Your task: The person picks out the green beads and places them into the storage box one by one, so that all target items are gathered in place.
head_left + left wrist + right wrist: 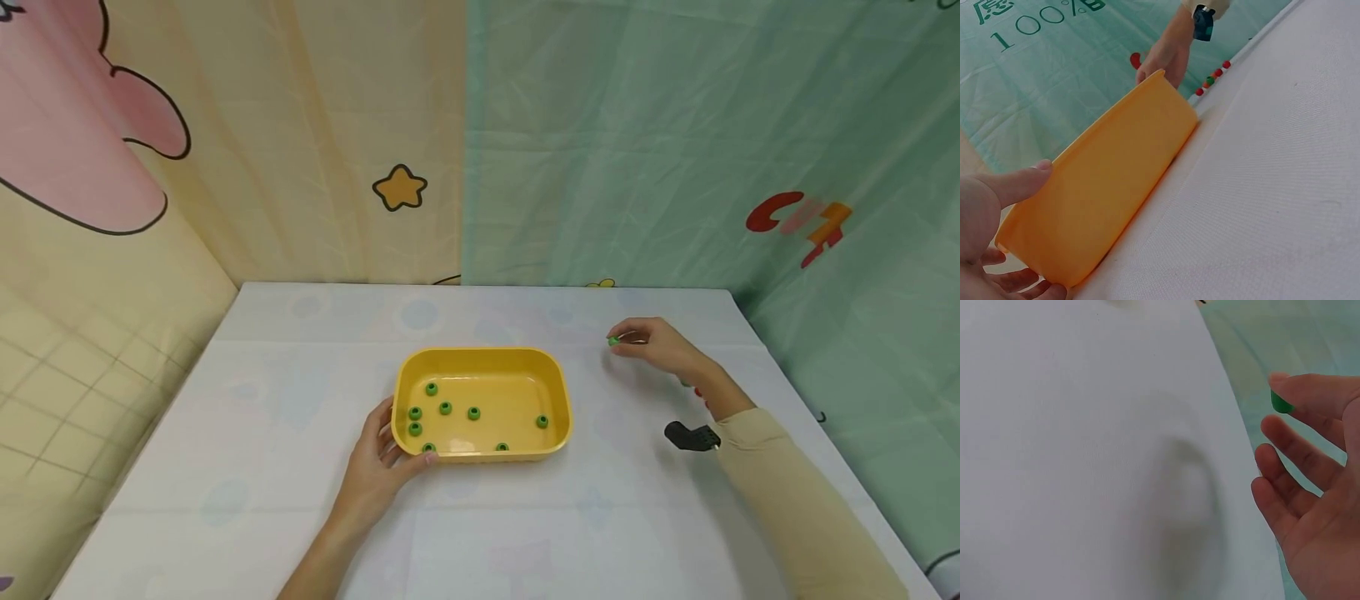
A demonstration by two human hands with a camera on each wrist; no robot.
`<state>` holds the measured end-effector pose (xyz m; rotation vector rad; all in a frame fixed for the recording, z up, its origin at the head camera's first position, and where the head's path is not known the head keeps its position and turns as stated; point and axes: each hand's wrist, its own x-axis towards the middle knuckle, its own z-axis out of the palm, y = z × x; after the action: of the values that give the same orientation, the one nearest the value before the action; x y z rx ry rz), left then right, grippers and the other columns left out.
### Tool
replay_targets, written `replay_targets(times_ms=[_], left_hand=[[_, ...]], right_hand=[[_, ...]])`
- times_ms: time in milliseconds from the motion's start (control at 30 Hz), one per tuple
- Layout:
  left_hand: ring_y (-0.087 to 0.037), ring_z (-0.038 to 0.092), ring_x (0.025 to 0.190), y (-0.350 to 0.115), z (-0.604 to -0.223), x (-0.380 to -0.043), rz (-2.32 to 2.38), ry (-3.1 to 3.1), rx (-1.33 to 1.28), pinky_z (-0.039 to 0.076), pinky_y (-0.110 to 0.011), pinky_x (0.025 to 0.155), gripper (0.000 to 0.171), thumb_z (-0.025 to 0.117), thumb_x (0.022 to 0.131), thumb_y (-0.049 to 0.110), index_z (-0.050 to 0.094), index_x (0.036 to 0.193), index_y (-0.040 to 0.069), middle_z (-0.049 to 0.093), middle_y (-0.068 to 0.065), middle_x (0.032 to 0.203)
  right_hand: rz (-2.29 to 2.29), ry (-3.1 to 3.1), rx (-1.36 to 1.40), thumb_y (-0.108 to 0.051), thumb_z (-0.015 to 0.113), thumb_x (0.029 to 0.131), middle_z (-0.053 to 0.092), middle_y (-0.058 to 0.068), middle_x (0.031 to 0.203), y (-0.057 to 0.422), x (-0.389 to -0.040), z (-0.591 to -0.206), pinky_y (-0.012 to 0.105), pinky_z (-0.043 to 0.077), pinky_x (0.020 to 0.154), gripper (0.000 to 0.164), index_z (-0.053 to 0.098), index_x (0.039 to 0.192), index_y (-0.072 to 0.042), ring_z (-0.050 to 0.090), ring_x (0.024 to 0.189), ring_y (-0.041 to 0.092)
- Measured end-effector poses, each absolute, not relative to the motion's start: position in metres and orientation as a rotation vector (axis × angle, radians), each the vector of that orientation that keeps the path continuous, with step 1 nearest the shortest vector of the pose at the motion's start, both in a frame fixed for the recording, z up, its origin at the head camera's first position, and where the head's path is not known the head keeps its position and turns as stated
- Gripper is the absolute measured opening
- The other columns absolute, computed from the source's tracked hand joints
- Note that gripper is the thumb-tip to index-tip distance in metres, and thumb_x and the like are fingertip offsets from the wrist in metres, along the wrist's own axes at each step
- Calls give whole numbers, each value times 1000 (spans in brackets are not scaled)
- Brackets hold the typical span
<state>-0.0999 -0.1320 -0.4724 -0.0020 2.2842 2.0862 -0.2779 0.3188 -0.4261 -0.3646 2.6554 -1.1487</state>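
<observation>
A yellow rectangular tray (480,358) stands on the table, with several green beads (474,413) scattered over its floor, most toward the left. My left hand (381,458) grips the tray's left front corner; in the left wrist view the thumb lies at the rim and the fingers curl beneath the corner. To the right of the tray and above the table, my right hand (652,343) pinches one green bead (1281,403) between thumb and fingertip. The other fingers of that hand are loosely bent and hold nothing.
Several red and green beads (1213,78) lie on the table to the right, partly hidden by the right forearm in the head view. A black wrist device (692,437) sits at the right sleeve. Printed curtains (600,150) border the white-covered table (225,417).
</observation>
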Motion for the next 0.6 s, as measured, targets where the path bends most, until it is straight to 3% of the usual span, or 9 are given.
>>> replay_targets(times_ms=[600], left_hand=[[-32, 41, 143, -132, -472, -100, 2078, 2289, -5, 40, -36, 115, 99, 88, 85, 12, 26, 162, 15, 33, -12, 161]], right_hand=[[-1120, 2527, -543, -13, 71, 99, 69, 13, 122, 286, -278, -410, 43, 55, 93, 29, 68, 124, 3, 66, 106, 28]])
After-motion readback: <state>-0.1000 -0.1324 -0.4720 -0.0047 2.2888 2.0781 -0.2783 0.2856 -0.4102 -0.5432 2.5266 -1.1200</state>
